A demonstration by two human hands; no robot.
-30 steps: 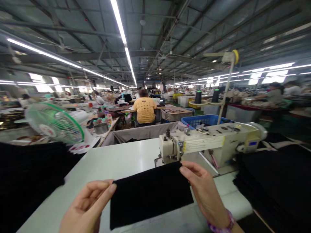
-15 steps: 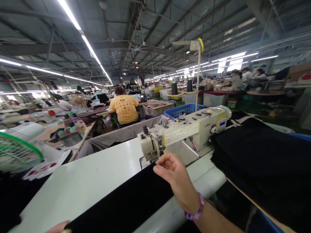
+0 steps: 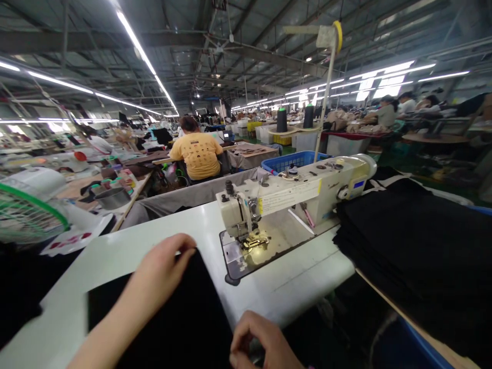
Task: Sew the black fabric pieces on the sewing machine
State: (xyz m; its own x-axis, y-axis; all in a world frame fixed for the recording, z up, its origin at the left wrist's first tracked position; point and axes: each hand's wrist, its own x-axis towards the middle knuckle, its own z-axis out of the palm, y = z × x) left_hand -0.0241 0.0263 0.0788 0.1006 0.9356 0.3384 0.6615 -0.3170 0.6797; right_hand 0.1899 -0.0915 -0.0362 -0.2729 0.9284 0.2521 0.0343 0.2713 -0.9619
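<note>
A black cloth panel (image 3: 184, 307) lies over the near edge of the pale table, left of the sewing machine (image 3: 284, 192). My left hand (image 3: 165, 264) pinches its upper corner between thumb and fingers. Lower down, my right hand (image 3: 265, 341) has its fingers curled together at the cloth's right edge, near the bottom of the view. The machine's needle area and metal plate (image 3: 265, 243) show bare, with no cloth under the foot.
A stack of black cloth (image 3: 415, 241) is on the right. At the left are a green-rimmed fan (image 3: 34, 212) and more dark cloth (image 3: 19, 292). Behind the machine stands a blue basket (image 3: 272, 165); a person in yellow (image 3: 197, 156) sits beyond.
The cloth has moved away from the needle area and turned. My left hand has come up into view onto its corner, while my right hand has moved down toward the bottom edge.
</note>
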